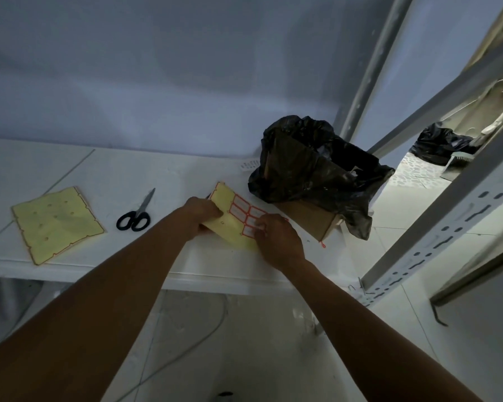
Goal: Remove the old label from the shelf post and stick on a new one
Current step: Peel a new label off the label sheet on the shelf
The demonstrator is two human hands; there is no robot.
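A yellow label sheet [225, 204] with several red-bordered white labels lies on the white shelf [163, 175]. My left hand [202, 211] holds the sheet down at its left edge. Fingertips of my right hand [276, 236] pinch at a label on the sheet's lower right part. The perforated grey shelf post [436, 242] runs diagonally at the right. I see no old label on it from here.
A used yellow backing sheet [55, 221] lies at the left, black-handled scissors [137, 213] beside it. A cardboard box lined with a black bin bag [311, 169] stands right of the sheet. A small white sticker [249, 164] lies by the wall.
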